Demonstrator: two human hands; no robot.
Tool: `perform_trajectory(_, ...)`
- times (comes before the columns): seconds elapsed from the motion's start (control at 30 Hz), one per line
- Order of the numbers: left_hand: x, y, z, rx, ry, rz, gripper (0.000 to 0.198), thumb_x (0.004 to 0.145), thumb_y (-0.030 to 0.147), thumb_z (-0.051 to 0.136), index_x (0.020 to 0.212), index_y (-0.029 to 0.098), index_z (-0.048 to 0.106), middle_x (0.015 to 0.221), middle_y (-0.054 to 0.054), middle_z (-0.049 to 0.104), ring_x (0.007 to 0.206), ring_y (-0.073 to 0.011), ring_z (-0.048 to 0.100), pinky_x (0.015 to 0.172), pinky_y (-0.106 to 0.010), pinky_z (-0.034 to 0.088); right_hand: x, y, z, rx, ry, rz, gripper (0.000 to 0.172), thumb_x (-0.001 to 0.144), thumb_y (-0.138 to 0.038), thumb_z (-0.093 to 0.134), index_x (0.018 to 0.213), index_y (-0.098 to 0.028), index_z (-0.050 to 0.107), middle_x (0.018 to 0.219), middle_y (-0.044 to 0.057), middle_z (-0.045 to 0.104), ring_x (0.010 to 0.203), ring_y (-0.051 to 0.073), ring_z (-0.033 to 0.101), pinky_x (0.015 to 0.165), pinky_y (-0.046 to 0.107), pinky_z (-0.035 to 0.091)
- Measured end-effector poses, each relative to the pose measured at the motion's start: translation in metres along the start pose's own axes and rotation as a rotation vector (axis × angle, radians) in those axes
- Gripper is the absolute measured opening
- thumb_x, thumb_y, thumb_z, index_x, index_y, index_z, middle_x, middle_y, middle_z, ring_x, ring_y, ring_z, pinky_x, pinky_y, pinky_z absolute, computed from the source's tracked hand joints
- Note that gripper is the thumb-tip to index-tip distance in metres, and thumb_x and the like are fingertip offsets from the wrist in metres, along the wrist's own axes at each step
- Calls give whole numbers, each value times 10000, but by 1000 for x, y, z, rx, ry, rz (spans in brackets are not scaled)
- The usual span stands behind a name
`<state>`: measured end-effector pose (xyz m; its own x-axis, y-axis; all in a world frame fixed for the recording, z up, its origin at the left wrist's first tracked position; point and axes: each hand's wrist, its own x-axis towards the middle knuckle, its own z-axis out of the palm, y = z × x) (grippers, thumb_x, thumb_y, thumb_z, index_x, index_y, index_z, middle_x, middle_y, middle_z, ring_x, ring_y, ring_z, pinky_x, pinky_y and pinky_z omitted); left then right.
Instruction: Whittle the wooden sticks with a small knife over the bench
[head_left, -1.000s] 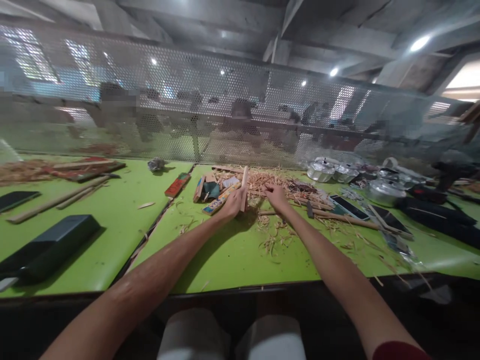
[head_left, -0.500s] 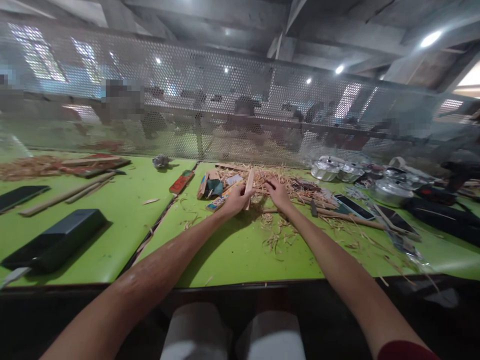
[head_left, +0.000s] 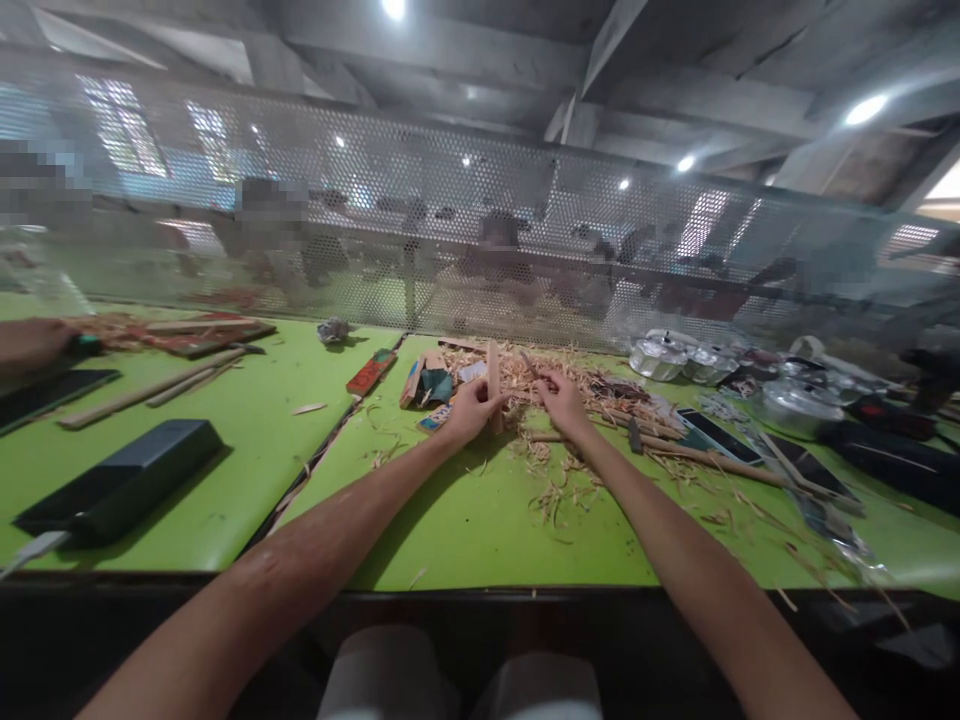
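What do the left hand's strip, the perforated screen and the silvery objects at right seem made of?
The strip: probably bare wood, being pale and matt. The perforated screen: likely metal, with its grey sheen and regular holes. The silvery objects: shiny, perhaps metal or foil, from their bright highlights.

Pale flat wooden strip (head_left: 493,368), upright in the left fingers (head_left: 493,403), slim greyish tool (head_left: 529,363), tilted, in the right fingers (head_left: 553,381)

One held wooden strip (head_left: 493,368), one red block (head_left: 371,372), one dark box (head_left: 124,482)

Perforated screen (head_left: 360,165) beyond a green tabletop (head_left: 480,530), bright ceiling lamps (head_left: 866,110), grey beams (head_left: 616,42), windows (head_left: 124,125) at left.
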<state>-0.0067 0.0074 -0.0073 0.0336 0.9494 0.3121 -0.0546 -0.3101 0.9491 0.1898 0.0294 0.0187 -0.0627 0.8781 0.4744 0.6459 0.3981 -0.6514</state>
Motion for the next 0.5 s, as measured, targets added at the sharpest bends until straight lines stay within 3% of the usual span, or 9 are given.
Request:
perform_trajectory(0.2, 1, -5, 0, 8, -8, 28, 327, 767, 399, 863, 786, 172, 629, 708, -32, 722, 663, -172, 674, 601, -260, 512, -6, -17, -6, 79, -44, -56, 228, 829, -346, 528, 827, -168, 671, 753, 39, 648, 702, 186, 559, 690, 288, 442)
perform_trajectory(0.5, 0, 4, 0, 12, -3, 3, 240, 814, 269, 819, 767, 168, 606, 691, -18, 709, 616, -145, 647, 569, -240, 484, -8, -27, -5, 4, -157, -58, 254, 838, -297, 543, 845, -135, 737, 736, 35, 659, 685, 167, 532, 660, 263, 387)
